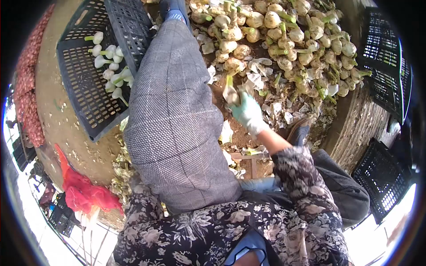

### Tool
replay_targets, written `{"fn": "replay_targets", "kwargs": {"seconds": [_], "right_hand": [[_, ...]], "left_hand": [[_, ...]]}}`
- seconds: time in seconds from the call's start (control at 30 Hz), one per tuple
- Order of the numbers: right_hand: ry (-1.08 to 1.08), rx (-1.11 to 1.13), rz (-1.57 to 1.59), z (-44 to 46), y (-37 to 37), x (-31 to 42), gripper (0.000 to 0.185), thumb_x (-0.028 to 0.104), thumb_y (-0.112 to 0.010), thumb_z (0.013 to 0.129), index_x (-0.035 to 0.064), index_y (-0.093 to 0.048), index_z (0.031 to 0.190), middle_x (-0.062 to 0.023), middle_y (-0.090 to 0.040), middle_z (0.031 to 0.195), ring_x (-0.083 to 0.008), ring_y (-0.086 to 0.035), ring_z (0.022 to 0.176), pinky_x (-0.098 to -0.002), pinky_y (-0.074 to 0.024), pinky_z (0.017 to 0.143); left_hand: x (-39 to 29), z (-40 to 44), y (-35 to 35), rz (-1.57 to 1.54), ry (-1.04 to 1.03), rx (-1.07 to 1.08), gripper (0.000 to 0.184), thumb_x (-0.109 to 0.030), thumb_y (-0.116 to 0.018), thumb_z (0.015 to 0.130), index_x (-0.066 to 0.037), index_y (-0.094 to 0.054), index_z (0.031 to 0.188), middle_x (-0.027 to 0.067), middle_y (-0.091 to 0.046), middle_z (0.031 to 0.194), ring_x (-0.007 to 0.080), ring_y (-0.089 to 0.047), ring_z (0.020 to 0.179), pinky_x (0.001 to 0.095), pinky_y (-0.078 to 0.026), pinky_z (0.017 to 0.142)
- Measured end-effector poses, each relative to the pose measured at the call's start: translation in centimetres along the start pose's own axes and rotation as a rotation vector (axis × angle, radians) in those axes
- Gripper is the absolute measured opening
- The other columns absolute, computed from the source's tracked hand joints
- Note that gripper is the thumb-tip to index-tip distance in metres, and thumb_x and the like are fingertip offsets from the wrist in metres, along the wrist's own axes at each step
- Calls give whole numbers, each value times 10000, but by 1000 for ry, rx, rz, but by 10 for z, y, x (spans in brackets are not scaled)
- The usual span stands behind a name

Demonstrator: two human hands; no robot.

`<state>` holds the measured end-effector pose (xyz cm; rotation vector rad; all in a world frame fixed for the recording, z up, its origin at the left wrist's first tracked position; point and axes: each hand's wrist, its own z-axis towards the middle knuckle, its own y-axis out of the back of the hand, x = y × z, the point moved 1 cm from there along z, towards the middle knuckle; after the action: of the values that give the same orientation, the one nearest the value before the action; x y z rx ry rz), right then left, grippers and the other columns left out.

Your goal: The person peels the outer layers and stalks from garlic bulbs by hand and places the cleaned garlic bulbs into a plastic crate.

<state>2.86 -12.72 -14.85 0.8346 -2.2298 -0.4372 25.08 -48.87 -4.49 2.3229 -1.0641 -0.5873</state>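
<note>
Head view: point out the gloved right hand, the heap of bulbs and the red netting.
Gloved right hand (247, 111): head view, back of the glove.
Heap of bulbs (286, 44): head view, a bulb near its middle.
Red netting (91, 197): head view, its bunched part.

Left side: crumpled red net (91, 196); reddish pile (30, 84) along far edge, contents unclear. Right side: upper black crate (382, 55) near rough wood (360, 122); lower black crate (377, 175) tilted.

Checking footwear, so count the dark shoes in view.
2: one dark shoe, cut off by the top edge beyond the grey checked cloth; one brown-rimmed dark shoe right of the pale-green gloved right hand. Others may be hidden.
</note>
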Motion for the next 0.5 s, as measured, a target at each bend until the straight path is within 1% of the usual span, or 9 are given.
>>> {"fn": "replay_targets", "kwargs": {"seconds": [0.03,0.07,0.13,0.23,0.3,0.37,0.4,0.47,0.5], "right_hand": [[-12,-27,48,-6,-20,-24,387,245,-534,783,94,-468,1133,-180,-589,933,-342,-562,912,-403,-450,801],[107,-125,-294,-32,-13,-14,330,195,-570,781,61,-514,1078,-136,-608,860,-215,-599,755,-331,-484,695],[63,-19,-88,-64,-44,-14,368,285,-552,784,29,-499,1041,-135,-580,808,-244,-559,753,-429,-478,708],[56,203,48,-94,-91,-2,353,295,-548,797,29,-512,1025,-117,-577,801,-216,-550,718,-390,-466,669],[58,302,122,-94,-101,2,345,302,-545,806,29,-520,1014,-105,-574,796,-197,-544,695,-364,-459,642],[18,291,251,-80,-87,-1,338,309,-543,815,29,-528,1003,-92,-572,791,-179,-538,671,-338,-451,616],[-20,245,350,-70,-71,-5,335,312,-541,819,29,-532,998,-86,-571,788,-169,-535,659,-324,-447,602],[-94,108,611,-50,-20,-8,331,319,-539,828,29,-540,987,-74,-569,783,-150,-528,636,-298,-440,576],[-120,51,755,-46,18,-2,329,322,-538,833,29,-544,981,-68,-568,781,-141,-525,624,-285,-436,562]], "left_hand": [[-3,3,1,0,-9,-6,424,-314,-487,801,-83,-440,1153,87,-436,1179,235,-408,1061,366,-308,906],[-5,6,1,0,-19,-12,411,-305,-486,805,-79,-447,1147,87,-443,1173,234,-415,1055,362,-314,902],[-9,12,3,-1,-48,-27,386,-286,-484,814,-72,-463,1136,88,-457,1160,231,-429,1042,352,-328,895],[-22,23,7,-6,-112,-70,350,-257,-480,828,-62,-485,1118,90,-477,1141,226,-451,1022,338,-348,885],[-37,34,15,-27,-174,-130,327,-238,-478,836,-55,-500,1106,91,-491,1128,222,-465,1010,329,-361,878],[-55,44,27,-61,-271,-222,305,-219,-475,845,-48,-515,1095,93,-505,1115,219,-479,997,320,-375,871],[-67,48,35,-88,-331,-283,294,-209,-474,850,-45,-523,1089,93,-512,1108,218,-486,990,315,-381,867],[-99,54,56,-167,-480,-450,275,-190,-472,859,-38,-538,1077,95,-525,1095,214,-500,977,306,-395,860],[-119,51,70,-215,-567,-562,265,-181,-470,863,-34,-545,1071,95,-532,1089,213,-508,971,301,-401,856]]}}
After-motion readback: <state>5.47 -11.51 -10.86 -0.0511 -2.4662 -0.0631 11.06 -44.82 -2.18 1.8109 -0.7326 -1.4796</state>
